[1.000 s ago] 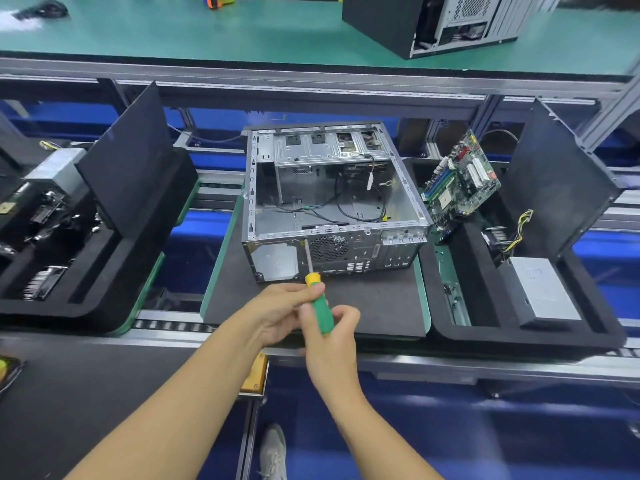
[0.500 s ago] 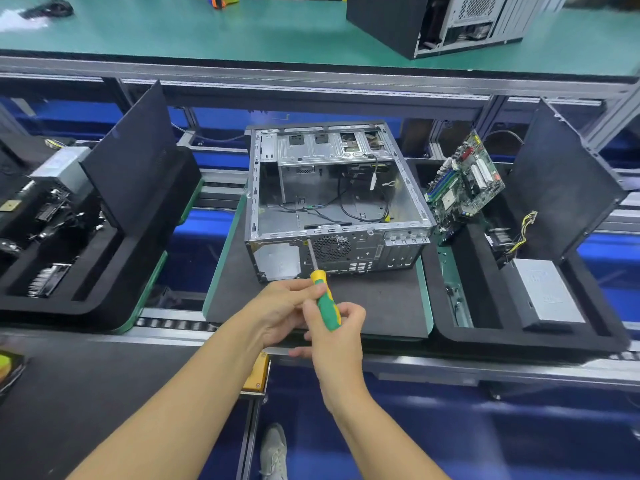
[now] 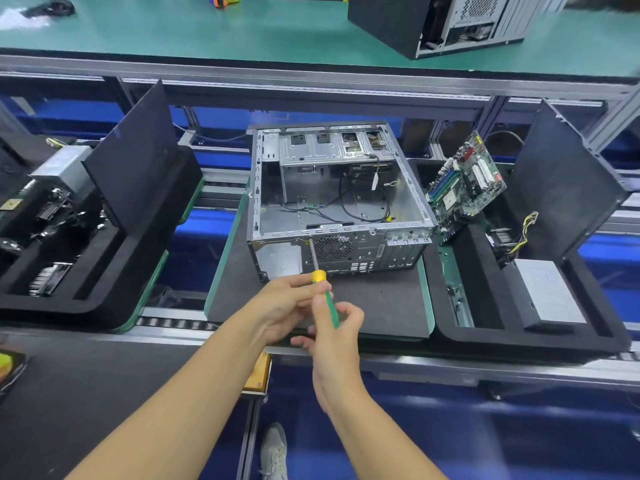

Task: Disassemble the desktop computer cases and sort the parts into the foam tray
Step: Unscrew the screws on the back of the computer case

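The right hand (image 3: 334,341) is wrapped around the green handle of a screwdriver (image 3: 329,304). The left hand (image 3: 285,306) pinches its yellow collar. The metal shaft slants up, and its tip touches the back panel of the open computer case (image 3: 367,252), which lies on a dark mat (image 3: 381,306). Just to the right, a black foam tray (image 3: 519,342) holds a tilted circuit board (image 3: 464,181) and a grey power supply (image 3: 547,294).

Far case (image 3: 433,26) cut off above; screwdriver (image 3: 330,308) tip too small to tell

Grey shoe (image 3: 273,452) on blue floor (image 3: 485,438); green bench (image 3: 173,32) beyond.
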Motion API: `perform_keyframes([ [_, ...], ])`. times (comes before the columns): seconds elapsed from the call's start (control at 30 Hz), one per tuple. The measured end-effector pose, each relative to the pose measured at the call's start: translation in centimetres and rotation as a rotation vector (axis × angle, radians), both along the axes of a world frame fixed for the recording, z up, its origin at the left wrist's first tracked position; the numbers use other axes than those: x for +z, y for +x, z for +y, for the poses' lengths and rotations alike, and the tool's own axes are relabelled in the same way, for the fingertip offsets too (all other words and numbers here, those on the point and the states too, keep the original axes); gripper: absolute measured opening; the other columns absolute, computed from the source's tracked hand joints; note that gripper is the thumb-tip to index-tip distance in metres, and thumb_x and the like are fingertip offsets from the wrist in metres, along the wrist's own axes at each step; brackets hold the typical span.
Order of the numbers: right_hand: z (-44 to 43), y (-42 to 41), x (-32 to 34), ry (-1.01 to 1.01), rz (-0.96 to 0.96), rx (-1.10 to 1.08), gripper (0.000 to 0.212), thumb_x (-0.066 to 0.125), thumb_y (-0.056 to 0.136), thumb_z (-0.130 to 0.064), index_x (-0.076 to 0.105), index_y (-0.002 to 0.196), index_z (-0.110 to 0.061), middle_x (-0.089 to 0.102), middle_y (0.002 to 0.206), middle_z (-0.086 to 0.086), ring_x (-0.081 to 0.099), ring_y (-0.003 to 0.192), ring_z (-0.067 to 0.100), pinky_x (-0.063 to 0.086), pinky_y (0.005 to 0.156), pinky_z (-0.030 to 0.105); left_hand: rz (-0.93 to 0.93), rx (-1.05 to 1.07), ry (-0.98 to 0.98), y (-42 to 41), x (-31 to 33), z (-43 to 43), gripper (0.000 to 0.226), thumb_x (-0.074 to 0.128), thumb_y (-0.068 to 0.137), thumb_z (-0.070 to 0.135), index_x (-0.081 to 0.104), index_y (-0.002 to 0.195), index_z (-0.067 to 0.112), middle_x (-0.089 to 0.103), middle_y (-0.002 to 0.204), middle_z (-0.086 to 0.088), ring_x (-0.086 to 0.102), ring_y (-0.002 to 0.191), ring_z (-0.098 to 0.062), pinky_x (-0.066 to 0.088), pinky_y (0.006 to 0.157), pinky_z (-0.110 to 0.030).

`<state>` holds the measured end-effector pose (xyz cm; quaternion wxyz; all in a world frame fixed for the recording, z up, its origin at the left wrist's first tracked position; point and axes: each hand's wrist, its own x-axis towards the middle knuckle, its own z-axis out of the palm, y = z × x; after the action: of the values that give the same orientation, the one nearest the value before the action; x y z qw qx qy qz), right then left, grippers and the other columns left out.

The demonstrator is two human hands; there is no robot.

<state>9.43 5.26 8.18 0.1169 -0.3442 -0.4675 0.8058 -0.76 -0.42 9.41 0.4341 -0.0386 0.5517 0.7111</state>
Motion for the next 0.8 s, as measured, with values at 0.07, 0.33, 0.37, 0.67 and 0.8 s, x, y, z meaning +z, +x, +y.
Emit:
perform_keyframes([
  [0.07,0.1,0.2,0.0,-0.244,0.0,-0.016,0.034,0.05,0.103,-0.044,0.053,0.116,-0.013,0.058,0.09,0.013,0.059,0.064,0.016,0.055,0.054,0.034,-0.051,0.044,0.089,-0.1,-0.4,-0.3,0.032,0.067,0.087,0.002,0.063,0.118,-0.004,0.076,0.097,-0.012,0.074,0.088,-0.019,0.061,0.072,-0.031],
  [0.33,0.0,0.3,-0.8,0.064,-0.018,0.029,0.027,0.064,0.095,-0.013,0.049,0.105,-0.032,0.06,0.099,0.008,0.066,0.06,0.008,0.056,0.062,0.028,0.043,-0.075,-0.051,0.0,0.0,0.0,0.038,0.073,0.086,0.029,0.064,0.113,0.004,0.062,0.087,-0.007,0.06,0.079,-0.02,0.052,0.068,-0.034],
  [0.37,-0.1,0.3,-0.7,0.088,-0.005,0.028,0.032,0.066,0.093,-0.011,0.049,0.102,-0.036,0.061,0.1,0.007,0.067,0.062,0.007,0.056,0.065,0.028,0.044,-0.067,-0.055,0.0,0.1,0.1,0.033,0.074,0.085,0.025,0.066,0.109,0.004,0.061,0.084,-0.008,0.061,0.075,-0.02,0.054,0.066,-0.033],
  [0.67,0.5,0.2,-0.6,-0.275,0.031,0.044,0.032,0.044,0.106,-0.034,0.054,0.116,-0.005,0.058,0.081,0.015,0.058,0.059,0.019,0.051,0.047,0.035,-0.159,0.011,0.193,-0.4,-0.1,-0.4,0.036,0.052,0.096,-0.002,0.05,0.132,-0.002,0.068,0.127,-0.017,0.068,0.113,-0.025,0.06,0.069,-0.033],
  [0.8,0.3,0.0,-1.3,-0.082,0.039,0.007,0.017,0.06,0.099,-0.013,0.049,0.112,-0.015,0.056,0.094,0.012,0.062,0.065,0.01,0.056,0.057,0.034,-0.03,-0.068,0.011,-0.5,0.3,0.1,0.024,0.064,0.095,0.022,0.062,0.112,0.006,0.068,0.098,-0.009,0.063,0.085,-0.023,0.05,0.055,-0.029],
])
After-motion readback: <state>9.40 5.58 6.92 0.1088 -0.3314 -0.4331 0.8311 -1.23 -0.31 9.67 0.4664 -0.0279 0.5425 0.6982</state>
